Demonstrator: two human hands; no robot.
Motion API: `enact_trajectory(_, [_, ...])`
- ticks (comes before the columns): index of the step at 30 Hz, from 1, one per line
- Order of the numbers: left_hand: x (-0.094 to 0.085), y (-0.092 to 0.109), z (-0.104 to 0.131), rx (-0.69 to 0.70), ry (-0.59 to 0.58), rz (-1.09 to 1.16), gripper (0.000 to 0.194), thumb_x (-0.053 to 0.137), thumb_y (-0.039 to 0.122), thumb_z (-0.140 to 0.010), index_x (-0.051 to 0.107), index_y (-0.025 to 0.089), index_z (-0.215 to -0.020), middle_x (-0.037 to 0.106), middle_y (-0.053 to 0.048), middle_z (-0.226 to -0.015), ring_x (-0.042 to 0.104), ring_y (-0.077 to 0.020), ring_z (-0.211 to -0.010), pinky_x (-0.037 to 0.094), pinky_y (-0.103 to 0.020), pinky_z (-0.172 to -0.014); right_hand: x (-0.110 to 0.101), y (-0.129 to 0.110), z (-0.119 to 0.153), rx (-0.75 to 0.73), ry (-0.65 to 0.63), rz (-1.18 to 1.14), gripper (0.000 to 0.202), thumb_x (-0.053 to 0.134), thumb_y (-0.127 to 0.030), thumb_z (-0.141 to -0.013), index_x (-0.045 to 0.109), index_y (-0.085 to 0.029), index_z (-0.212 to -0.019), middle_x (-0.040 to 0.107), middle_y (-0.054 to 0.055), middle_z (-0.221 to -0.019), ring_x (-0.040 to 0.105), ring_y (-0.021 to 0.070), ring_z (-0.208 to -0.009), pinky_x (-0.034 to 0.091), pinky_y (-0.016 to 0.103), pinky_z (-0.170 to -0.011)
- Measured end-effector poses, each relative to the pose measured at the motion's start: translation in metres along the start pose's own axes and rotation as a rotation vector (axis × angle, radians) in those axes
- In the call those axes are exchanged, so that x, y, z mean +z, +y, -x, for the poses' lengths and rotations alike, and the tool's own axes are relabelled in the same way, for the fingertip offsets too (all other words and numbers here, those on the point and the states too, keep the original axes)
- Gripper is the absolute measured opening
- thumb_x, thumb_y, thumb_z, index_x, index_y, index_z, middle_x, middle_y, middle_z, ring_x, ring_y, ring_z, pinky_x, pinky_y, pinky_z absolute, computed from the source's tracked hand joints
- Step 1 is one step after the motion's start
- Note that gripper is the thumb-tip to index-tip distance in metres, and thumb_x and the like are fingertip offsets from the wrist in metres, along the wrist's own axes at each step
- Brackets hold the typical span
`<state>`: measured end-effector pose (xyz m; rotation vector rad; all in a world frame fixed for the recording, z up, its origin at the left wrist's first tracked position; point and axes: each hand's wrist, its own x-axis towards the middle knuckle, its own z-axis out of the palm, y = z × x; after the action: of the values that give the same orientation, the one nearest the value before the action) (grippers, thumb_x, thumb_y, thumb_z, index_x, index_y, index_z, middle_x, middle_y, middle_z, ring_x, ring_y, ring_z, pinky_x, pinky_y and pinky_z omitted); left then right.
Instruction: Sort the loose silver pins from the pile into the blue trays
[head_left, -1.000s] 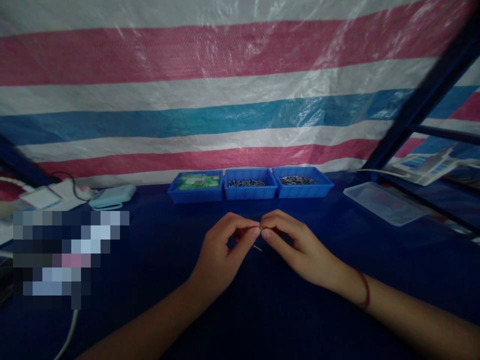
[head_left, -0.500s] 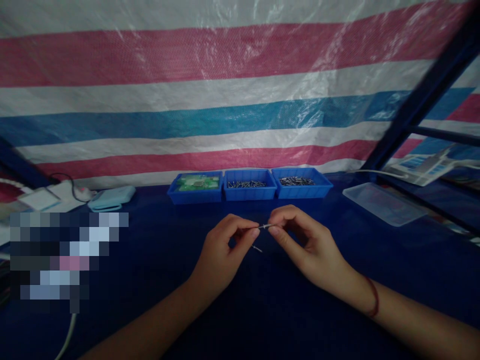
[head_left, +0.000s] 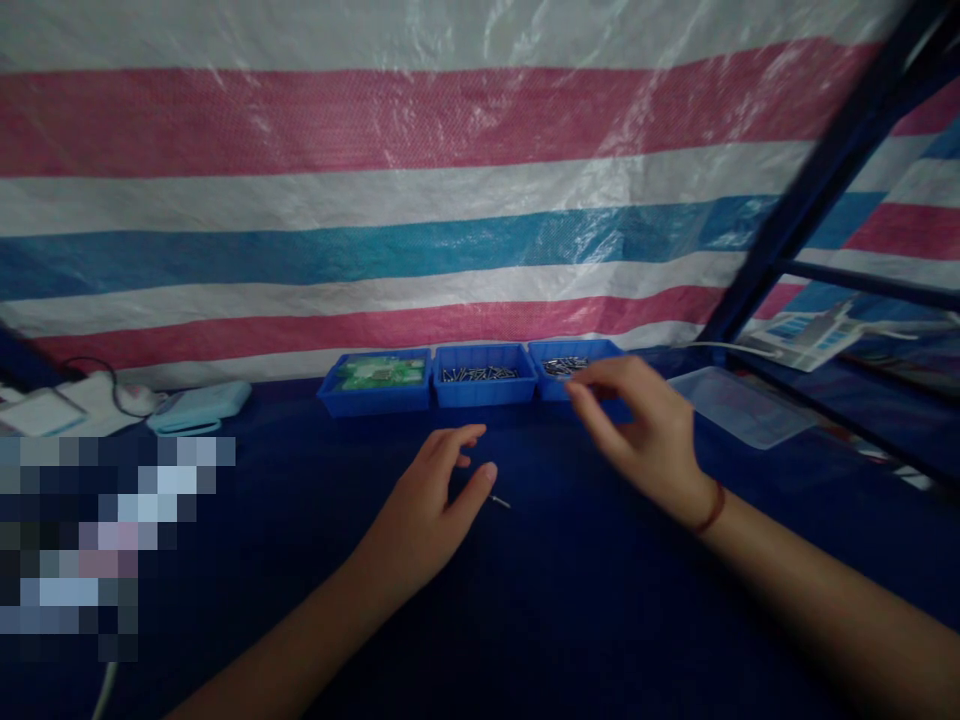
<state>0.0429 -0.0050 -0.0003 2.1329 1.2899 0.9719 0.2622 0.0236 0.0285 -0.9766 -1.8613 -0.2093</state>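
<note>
My left hand (head_left: 435,495) hovers over the blue tabletop, thumb and fingers apart with nothing between them. Just beyond its thumb a small silver pop rivet (head_left: 501,502) lies on the table. My right hand (head_left: 645,425) is raised at the front of the right blue bin (head_left: 555,385), its thumb and forefinger pinched together. What sits in that pinch, if anything, is too small to make out. Several metal pins (head_left: 566,366) fill this bin, partly hidden by the hand. The middle blue bin (head_left: 484,393) holds several similar silver pieces.
A left blue bin (head_left: 375,402) contains green-and-clear plastic packets (head_left: 381,372). On the right lies a translucent plastic lid (head_left: 750,410) near a dark metal frame (head_left: 787,200). A light-blue case (head_left: 199,407) and a white cable (head_left: 106,690) are at the left. Striped sheeting hangs behind.
My hands have come apart from the thin rivet they both pinched. The left hand has opened; the right hand has moved up and right to the right bin.
</note>
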Motion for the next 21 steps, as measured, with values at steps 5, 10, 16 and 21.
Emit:
enact_trajectory(5, [-0.002,-0.005,0.003,0.095,-0.204,-0.258,0.023,0.051,0.026,-0.087,0.063,0.024,-0.106,0.055,-0.008,-0.115,0.053,-0.0245,-0.106,0.042,-0.045,-0.092,0.009,0.067,-0.006,0.213,0.072,0.282,0.018,0.055,-0.029,-0.083,0.063,-0.016,-0.093,0.061,0.01,-0.086,0.056,0.0216,-0.074,0.046,0.038,-0.072])
enact_trajectory(10, [0.001,-0.008,0.001,0.148,-0.212,-0.369,0.013,0.052,0.023,-0.087,0.065,0.023,-0.09,0.058,-0.006,-0.11,0.055,-0.0241,-0.099,0.044,-0.043,-0.085,0.015,0.07,0.0,0.25,0.015,0.277,0.02,0.055,-0.025,-0.081,0.062,-0.014,-0.096,0.061,0.011,-0.09,0.056,0.0227,-0.079,0.045,0.04,-0.076])
enact_trajectory(16, [0.001,-0.005,-0.003,0.143,-0.18,-0.342,0.014,0.049,0.023,-0.089,0.062,0.02,-0.088,0.062,-0.004,-0.094,0.058,-0.0208,-0.088,0.044,-0.037,-0.079,0.017,-0.003,0.011,0.157,-0.433,-0.2,0.016,0.05,-0.024,-0.086,0.063,-0.018,-0.079,0.064,0.003,-0.076,0.057,0.0138,-0.067,0.044,0.027,-0.062])
enact_trajectory(21, [-0.001,-0.001,-0.003,0.114,-0.071,-0.138,0.013,0.048,0.023,-0.09,0.061,0.021,-0.088,0.061,-0.001,-0.087,0.06,-0.016,-0.083,0.046,-0.03,-0.077,0.018,-0.03,0.019,0.101,-0.618,-0.308,0.017,0.048,-0.021,-0.089,0.064,-0.017,-0.092,0.065,0.004,-0.085,0.06,0.0136,-0.077,0.046,0.027,-0.069])
